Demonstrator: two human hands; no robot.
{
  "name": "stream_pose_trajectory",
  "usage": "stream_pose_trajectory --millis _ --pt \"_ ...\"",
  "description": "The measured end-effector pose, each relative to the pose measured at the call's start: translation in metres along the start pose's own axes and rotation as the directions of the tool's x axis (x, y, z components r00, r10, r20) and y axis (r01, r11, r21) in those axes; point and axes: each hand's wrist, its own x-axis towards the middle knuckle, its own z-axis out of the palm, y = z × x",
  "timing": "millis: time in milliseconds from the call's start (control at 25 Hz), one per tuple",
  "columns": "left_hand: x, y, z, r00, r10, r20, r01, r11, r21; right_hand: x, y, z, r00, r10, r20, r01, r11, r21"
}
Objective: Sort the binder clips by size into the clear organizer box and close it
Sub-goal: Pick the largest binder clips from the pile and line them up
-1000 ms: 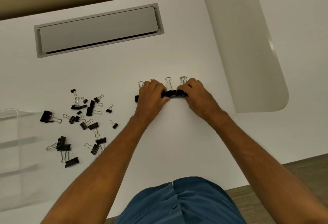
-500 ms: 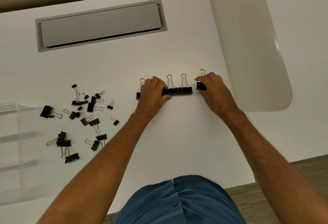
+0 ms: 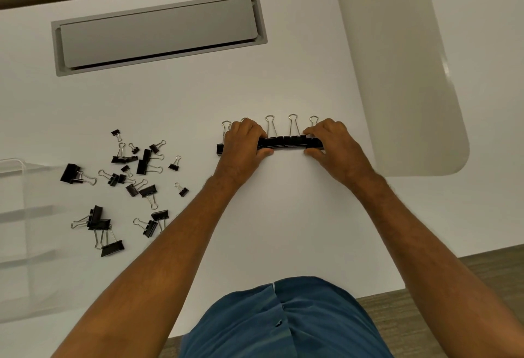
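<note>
A row of large binder clips (image 3: 286, 142) lay mid-desk, wire handles pointing toward the far edge. The left hand (image 3: 245, 145) and right hand (image 3: 330, 146) pinched its two ends between fingers and thumb, probably to square it. Loose clips (image 3: 127, 184) lay scattered toward the left edge, near the clear organizer box (image 3: 17, 215), open and apparently empty.
</note>
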Motion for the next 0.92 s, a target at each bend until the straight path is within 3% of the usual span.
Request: stream_pose_trajectory --millis 680,920 --pt "0.000 0.001 -0.002 1.000 0.021 -0.012 -0.020 0.999 0.028 0.004 -0.005 0.000 1.000 -0.012 -0.014 0.012 1.000 0.003" --pt "-0.014 0.009 -0.006 0.997 0.043 -0.065 -0.031 0.984 0.175 -0.012 -0.017 -0.001 0.986 0.029 -0.163 -0.034 0.999 -0.024"
